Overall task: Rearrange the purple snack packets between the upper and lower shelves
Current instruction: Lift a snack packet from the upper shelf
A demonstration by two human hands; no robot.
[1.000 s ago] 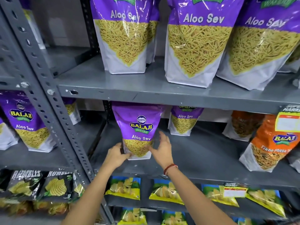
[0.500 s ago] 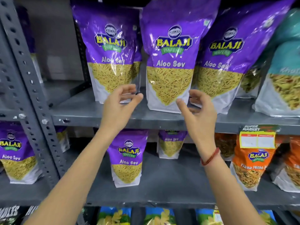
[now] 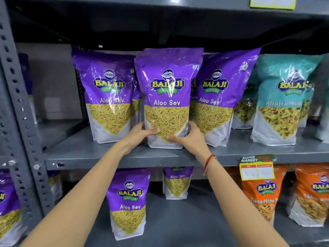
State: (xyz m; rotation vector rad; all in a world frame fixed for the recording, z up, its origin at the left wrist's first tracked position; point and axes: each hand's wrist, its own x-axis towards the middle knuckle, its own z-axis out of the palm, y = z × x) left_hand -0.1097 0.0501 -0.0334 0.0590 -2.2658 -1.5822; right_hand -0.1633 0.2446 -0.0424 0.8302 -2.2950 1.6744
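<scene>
Three purple Aloo Sev packets stand upright on the upper shelf (image 3: 92,154). My left hand (image 3: 140,133) and my right hand (image 3: 188,138) grip the lower sides of the middle purple packet (image 3: 167,97), whose base rests on the shelf. The left purple packet (image 3: 108,97) and the right purple packet (image 3: 219,97) flank it closely. On the lower shelf (image 3: 195,220) stand a front purple packet (image 3: 129,202) and a smaller-looking one further back (image 3: 176,182).
Teal Khatta Mitha packets (image 3: 283,102) stand right of the purple ones on the upper shelf. Orange packets (image 3: 263,196) fill the lower shelf's right side, behind a hanging price tag (image 3: 256,167). A perforated grey upright (image 3: 19,111) bounds the bay at left.
Both hands left the lower-shelf packet, rose open to the upper shelf, and now clasp the middle purple packet. The view tilted upward.
</scene>
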